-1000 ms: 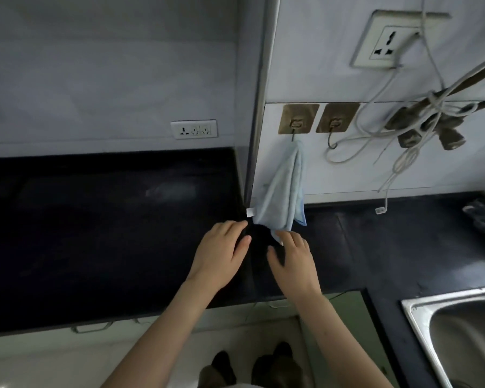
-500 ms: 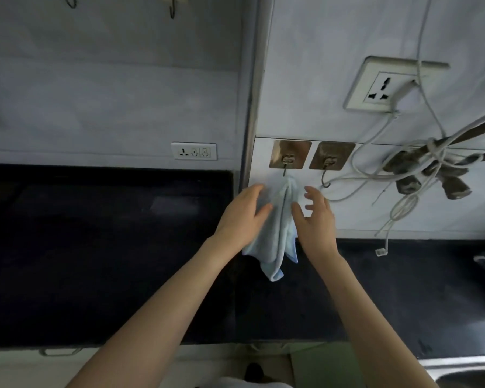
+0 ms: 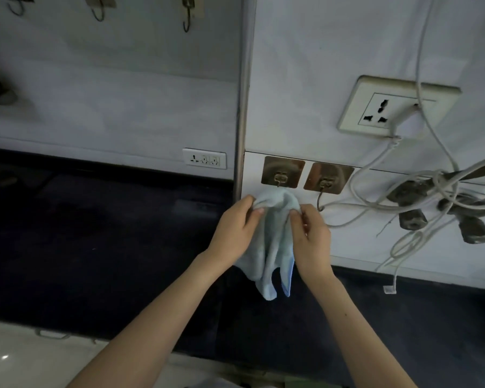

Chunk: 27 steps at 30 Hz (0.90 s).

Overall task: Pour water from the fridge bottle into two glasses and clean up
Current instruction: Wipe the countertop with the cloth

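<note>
Late clean-up stage, by judgement; no bottle or glasses in view. Light blue cloth [image 3: 272, 242] at centre, top bunched just under left wall hook [image 3: 281, 179]; pinched by left hand [image 3: 237, 228] at 9 o'clock, right hand [image 3: 310, 236] at 3 o'clock. Dangling cables [image 3: 375, 197] crowding 3 o'clock; dark counter [image 3: 95, 233] open towards 9 o'clock.

Cloth [image 3: 272, 247] between the two hands: light blue, plain, with a brighter blue edge on its lower tail near the right hand [image 3: 310, 242]. Hook plates: the one [image 3: 282, 172] just above the left hand [image 3: 234, 229] and the one [image 3: 328, 177] above the right hand are bronze-gold, shiny. Wall [image 3: 319, 65] above the hands: pale bluish white. Counter [image 3: 95, 247] left of and below the hands: black, plain. Socket [image 3: 398, 107] up right of the right hand: cream white with black holes. Cables [image 3: 375, 175] right of it: off-white; plugs [image 3: 412, 217] dark grey.
</note>
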{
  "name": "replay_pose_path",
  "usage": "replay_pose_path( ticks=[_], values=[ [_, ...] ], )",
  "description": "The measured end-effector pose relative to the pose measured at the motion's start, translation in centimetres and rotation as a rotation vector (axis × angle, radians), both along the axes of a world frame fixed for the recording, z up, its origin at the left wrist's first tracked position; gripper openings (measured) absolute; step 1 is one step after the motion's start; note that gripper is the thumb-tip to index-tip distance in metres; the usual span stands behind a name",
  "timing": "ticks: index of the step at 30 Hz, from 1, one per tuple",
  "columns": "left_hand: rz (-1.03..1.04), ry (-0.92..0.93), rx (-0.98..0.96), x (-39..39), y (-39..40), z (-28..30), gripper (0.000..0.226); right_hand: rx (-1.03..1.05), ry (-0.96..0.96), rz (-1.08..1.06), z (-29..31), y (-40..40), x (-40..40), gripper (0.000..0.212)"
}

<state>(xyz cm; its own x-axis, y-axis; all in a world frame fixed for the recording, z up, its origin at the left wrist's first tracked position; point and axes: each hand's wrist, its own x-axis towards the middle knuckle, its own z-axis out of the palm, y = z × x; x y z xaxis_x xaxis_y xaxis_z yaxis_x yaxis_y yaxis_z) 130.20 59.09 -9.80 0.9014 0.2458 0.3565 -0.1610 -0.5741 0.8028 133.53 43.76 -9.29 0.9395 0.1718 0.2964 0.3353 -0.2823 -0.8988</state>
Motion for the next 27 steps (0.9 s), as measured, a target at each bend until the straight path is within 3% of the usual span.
replay_pose_path(
  ticks=[5, 14, 20, 27],
  values=[
    [0.01, -0.079, -0.085, -1.0, -0.1, 1.7, 0.021, 0.059, -0.063, 0.076, 1.5, 0.6, -0.5, 0.02],
    [0.103, -0.039, -0.205, -5.4, 2.3, 0.6, 0.027, 0.085, 0.006, 0.272, 0.4, 3.6, -3.5, 0.024],
    [0.178, -0.01, -0.188, -8.1, 7.3, -0.1, 0.031, 0.121, 0.021, 0.363, -0.1, 7.7, -5.3, 0.035],
    [0.12, 0.102, -0.152, -11.1, 13.5, -3.2, 0.03, 0.088, 0.136, 0.363, -3.8, 12.2, -8.7, 0.023]
  ],
)
